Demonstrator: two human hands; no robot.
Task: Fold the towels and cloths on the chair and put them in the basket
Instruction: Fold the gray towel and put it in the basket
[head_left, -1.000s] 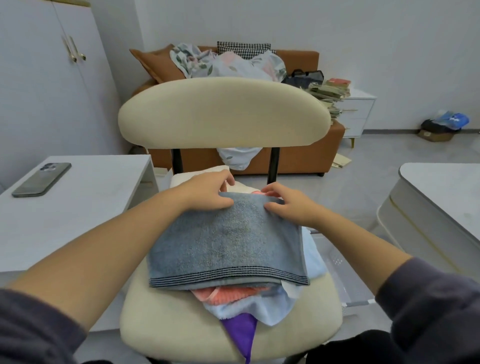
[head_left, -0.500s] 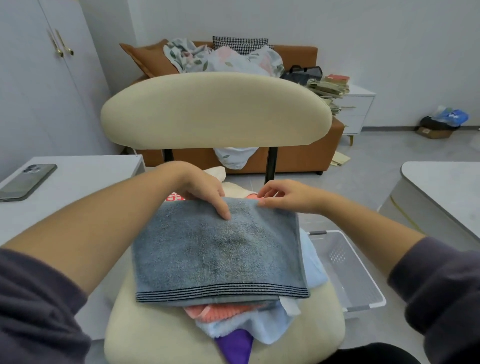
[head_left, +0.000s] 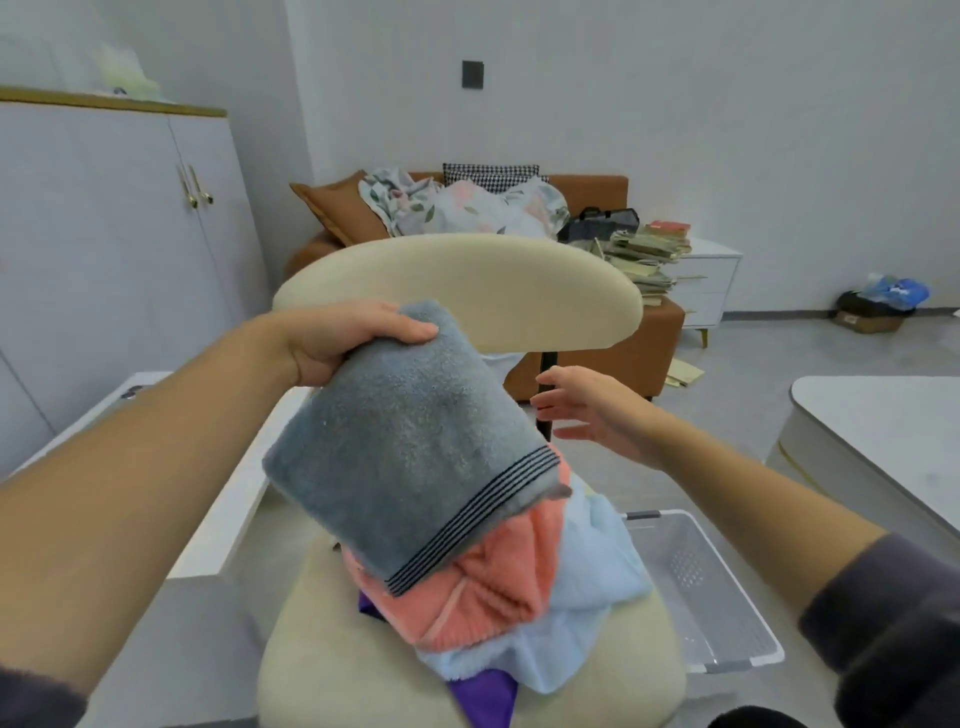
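1. In the upper right of the frame a stack of books (head_left: 649, 249) has a red cover on top; its title is probably there, but it is too blurred to read.
2. The grey towel (head_left: 415, 447) is folded into a thick rectangle. It is plush, with a band of thin dark stripes near its lower edge.
3. Your left hand (head_left: 343, 338) grips the towel's upper corner, left of centre, with the thumb lying across the top. The towel hangs tilted from this hand, down and to the right, in front of the backrest of the chair (head_left: 467, 291).
4. Your right hand (head_left: 592, 410) is right of centre with the fingers spread and holding nothing. It is near the towel's right edge, but apart from it.
5. On the seat under the towel lie a pink cloth (head_left: 498, 587), a light blue cloth (head_left: 592, 571) and a purple cloth (head_left: 483, 696), heaped together.
6. The white basket (head_left: 743, 662) stands in the lower right, just beside the seat.
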